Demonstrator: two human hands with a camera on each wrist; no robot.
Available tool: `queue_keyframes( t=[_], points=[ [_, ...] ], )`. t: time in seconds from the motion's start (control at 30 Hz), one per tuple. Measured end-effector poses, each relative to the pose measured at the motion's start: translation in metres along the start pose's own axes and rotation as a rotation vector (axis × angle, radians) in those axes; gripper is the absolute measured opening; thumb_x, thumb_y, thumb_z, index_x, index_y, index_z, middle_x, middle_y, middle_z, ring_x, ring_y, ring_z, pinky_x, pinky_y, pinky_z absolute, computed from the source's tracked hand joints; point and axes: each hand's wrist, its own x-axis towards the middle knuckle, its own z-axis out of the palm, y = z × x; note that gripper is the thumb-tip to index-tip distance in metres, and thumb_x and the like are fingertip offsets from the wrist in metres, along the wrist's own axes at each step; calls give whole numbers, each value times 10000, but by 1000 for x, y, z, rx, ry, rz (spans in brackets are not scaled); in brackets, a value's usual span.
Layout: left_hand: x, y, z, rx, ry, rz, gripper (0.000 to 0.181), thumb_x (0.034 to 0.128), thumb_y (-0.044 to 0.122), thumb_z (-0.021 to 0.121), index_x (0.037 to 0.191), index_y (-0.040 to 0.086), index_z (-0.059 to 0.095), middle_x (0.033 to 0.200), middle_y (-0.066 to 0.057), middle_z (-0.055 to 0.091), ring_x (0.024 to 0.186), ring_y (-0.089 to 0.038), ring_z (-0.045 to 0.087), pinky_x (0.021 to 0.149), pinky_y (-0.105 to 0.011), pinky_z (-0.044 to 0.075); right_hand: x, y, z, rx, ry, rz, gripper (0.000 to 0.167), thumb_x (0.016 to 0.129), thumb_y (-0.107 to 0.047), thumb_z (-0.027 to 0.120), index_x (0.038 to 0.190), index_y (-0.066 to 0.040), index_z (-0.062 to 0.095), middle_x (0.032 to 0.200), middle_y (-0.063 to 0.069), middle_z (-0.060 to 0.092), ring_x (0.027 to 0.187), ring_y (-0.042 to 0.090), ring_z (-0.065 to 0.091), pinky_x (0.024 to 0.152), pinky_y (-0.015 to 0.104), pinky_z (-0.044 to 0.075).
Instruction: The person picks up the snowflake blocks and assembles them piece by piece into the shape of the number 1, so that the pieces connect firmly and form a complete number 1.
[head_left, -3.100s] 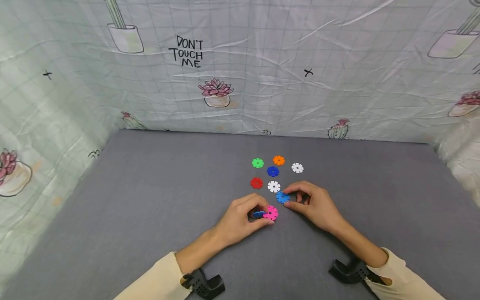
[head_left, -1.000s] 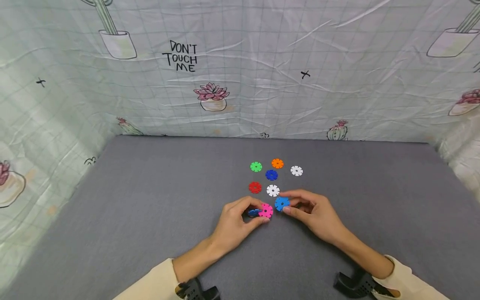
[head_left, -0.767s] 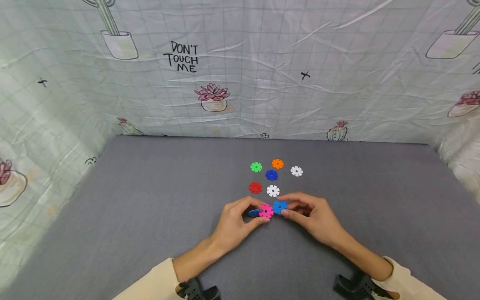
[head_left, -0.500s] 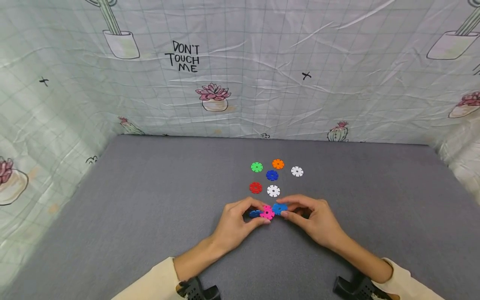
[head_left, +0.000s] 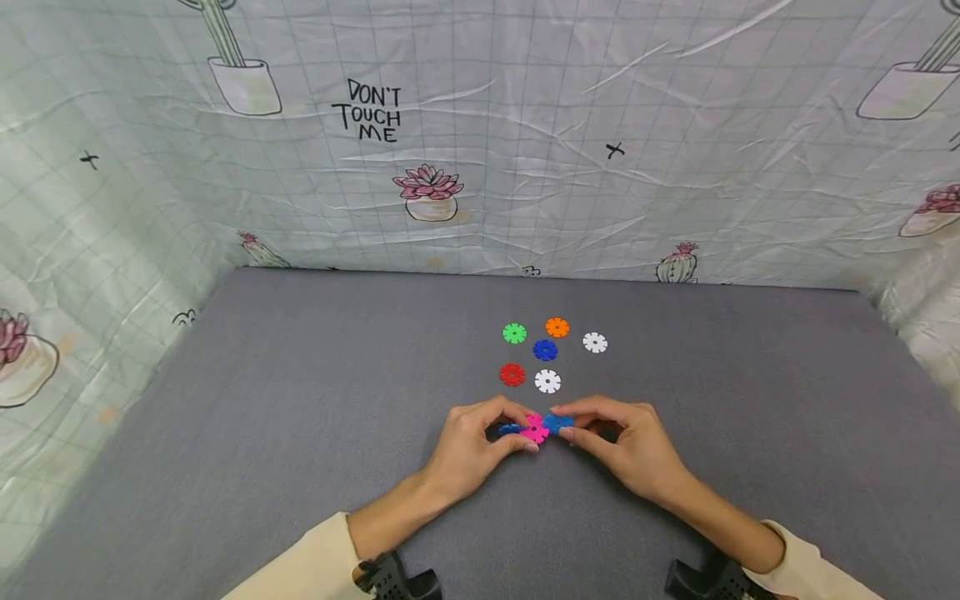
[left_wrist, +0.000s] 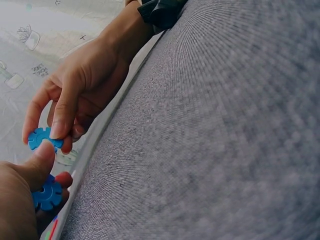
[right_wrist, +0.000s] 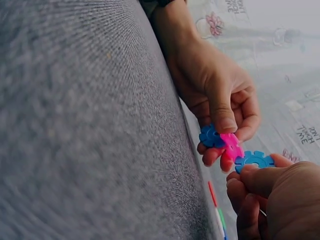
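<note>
Between thumb and fingers, my left hand [head_left: 468, 446] holds a pink notched plastic disc [head_left: 535, 429] with a blue notched disc [head_left: 509, 429] joined to its left side. My right hand [head_left: 637, 446] pinches a lighter blue notched disc [head_left: 558, 423], tilted nearly edge-on in the head view. This lighter disc [right_wrist: 255, 160] meets the pink disc's [right_wrist: 231, 146] edge in the right wrist view; how deep their notches sit together cannot be told. In the left wrist view, my left thumb hides the pink disc.
Loose notched discs lie flat on the grey table [head_left: 337, 400] beyond my hands: red [head_left: 513, 375], white [head_left: 548, 382], dark blue [head_left: 545, 350], green [head_left: 514, 333], orange [head_left: 557, 327] and another white disc [head_left: 596, 342]. A printed cloth [head_left: 525, 108] hangs behind.
My right hand has brought the lighter blue disc left and slightly down until it meets the pink disc, turning it from face-on to nearly edge-on. My left hand has stayed almost still this last second.
</note>
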Motion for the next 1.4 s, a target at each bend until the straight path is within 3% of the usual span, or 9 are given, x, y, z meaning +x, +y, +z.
queue_keyframes(
  t=[0.1,0.33,0.77,0.97,1.23,1.4],
  points=[
    [1,2,0,-6,3,-4,246,671,17,832,838,53,654,905,-70,722,854,-178,690,755,-274,539,-1,0,1,0,-1,12,253,750,133,736,971,13,714,872,75,710,651,157,661,576,273,534],
    [1,3,-1,-32,9,1,235,668,15,831,824,54,659,900,-80,723,851,-173,692,745,-259,539,-11,31,5,35,-6,23,257,805,11,742,1028,-115,730,936,-36,706,721,102,667,621,263,542],
    [0,0,0,-73,1,11,218,669,-4,827,804,52,666,883,-77,724,838,-169,695,734,-257,541,-11,28,6,42,-5,15,257,786,16,757,1006,-117,743,939,-53,713,770,112,671,628,258,541],
    [-2,-1,1,-94,7,2,232,635,-38,837,785,34,674,853,-97,722,821,-191,700,716,-269,546,-11,28,9,63,-17,-44,263,764,60,759,981,-89,738,924,-7,720,797,131,674,650,248,541],
    [-1,3,0,-48,0,-37,218,671,30,835,820,69,681,901,-40,724,861,-143,686,749,-258,535,-11,28,9,41,-5,-65,276,762,72,757,1003,-59,733,916,3,719,789,125,673,639,242,538],
    [-1,0,1,-11,-3,-13,262,697,59,830,910,66,678,929,-45,711,856,-172,671,748,-305,537,-11,28,9,44,-6,-23,276,783,74,736,1035,-38,718,910,12,715,703,135,671,597,243,532]
  ],
)
